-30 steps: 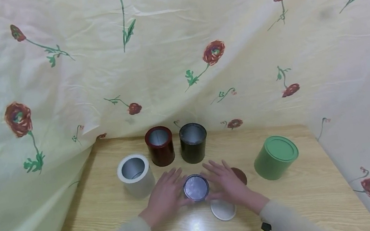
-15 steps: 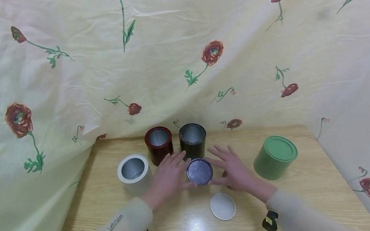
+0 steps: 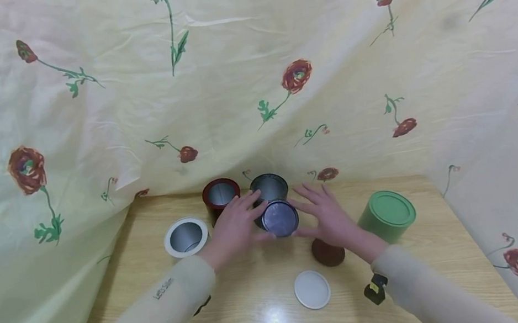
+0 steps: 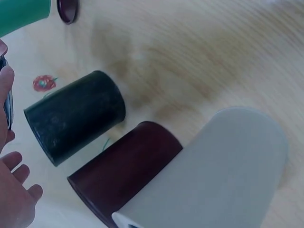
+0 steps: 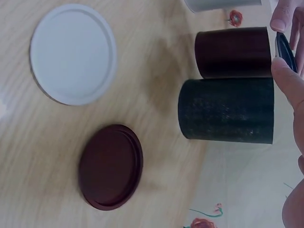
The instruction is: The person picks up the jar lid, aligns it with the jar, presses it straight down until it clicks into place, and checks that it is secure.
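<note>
The left hand [image 3: 234, 226] and the right hand [image 3: 326, 217] pinch a round black lid [image 3: 280, 219] from opposite sides, thumbs and fingers at its edge. The lid is held up off the counter [image 3: 233, 321], and both wrist views show it apart from the uncovered black canister [image 4: 76, 116], beyond its mouth end; from the head it overlaps the near part of that canister's rim. Just beside the black canister, on the person's left, stands a dark red canister [image 4: 126, 171], its mouth uncovered and its inside grey. Nearer the person and farther left is a white canister [image 4: 213, 171], also uncovered, upright behind the left forearm. On the right a green canister [image 3: 387, 215] stands with its top covered. A dark red lid [image 3: 328, 252] lies on the counter near the right hand, and a white lid [image 3: 312, 289] lies flat closer to the person. A cream cloth [image 3: 129, 102] printed with red flowers hangs behind the counter.
</note>
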Available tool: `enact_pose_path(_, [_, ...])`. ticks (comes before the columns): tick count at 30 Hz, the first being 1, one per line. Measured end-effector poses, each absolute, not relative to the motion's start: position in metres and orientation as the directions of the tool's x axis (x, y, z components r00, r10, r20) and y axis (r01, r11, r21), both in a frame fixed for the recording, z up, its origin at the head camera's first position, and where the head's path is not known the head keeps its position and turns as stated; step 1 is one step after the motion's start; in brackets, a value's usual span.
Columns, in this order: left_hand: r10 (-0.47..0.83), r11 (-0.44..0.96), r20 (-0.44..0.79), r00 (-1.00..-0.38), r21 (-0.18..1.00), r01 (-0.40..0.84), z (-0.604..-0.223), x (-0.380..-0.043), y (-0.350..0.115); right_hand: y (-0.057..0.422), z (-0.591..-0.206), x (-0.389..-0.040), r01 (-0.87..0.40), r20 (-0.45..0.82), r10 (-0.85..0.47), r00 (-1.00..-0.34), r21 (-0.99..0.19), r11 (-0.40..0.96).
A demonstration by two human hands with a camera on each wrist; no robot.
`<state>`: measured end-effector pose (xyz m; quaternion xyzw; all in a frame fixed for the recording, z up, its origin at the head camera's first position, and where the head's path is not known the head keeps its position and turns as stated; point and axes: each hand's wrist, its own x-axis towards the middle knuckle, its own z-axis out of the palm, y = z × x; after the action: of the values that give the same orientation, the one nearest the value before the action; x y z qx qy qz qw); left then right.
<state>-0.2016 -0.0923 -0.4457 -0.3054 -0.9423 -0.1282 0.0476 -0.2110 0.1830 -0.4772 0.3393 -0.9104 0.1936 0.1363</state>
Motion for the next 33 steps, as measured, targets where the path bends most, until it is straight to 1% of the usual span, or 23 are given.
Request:
enact_pose_path(7, [0.558, 0.795, 0.182, -0.810, 0.164, 0.585, -0.436, -0.214, -0.092, 0.183, -0.466, -0.222, -0.662, 0.387, -0.557, -0.735, -0.236, 0.711])
enact_pose_path(13, [0.560, 0.794, 0.223, -0.798, 0.131, 0.594, -0.428, -0.226, -0.094, 0.180, -0.455, -0.230, -0.658, 0.392, -0.548, -0.739, -0.244, 0.712])
enact_pose_path(20, [0.552, 0.806, 0.191, -0.812, 0.130, 0.578, -0.414, -0.234, -0.094, 0.179, -0.444, -0.241, -0.635, 0.374, -0.535, -0.758, -0.237, 0.735])
enact_pose_path(29, [0.562, 0.806, 0.238, -0.792, 0.056, 0.589, -0.412, -0.249, -0.095, 0.176, -0.433, -0.250, -0.611, 0.344, -0.518, -0.783, -0.272, 0.744])
enact_pose_path(33, [0.558, 0.812, 0.239, -0.795, 0.039, 0.582, -0.410, -0.253, -0.093, 0.177, -0.432, -0.256, -0.614, 0.360, -0.515, -0.778, -0.264, 0.744])
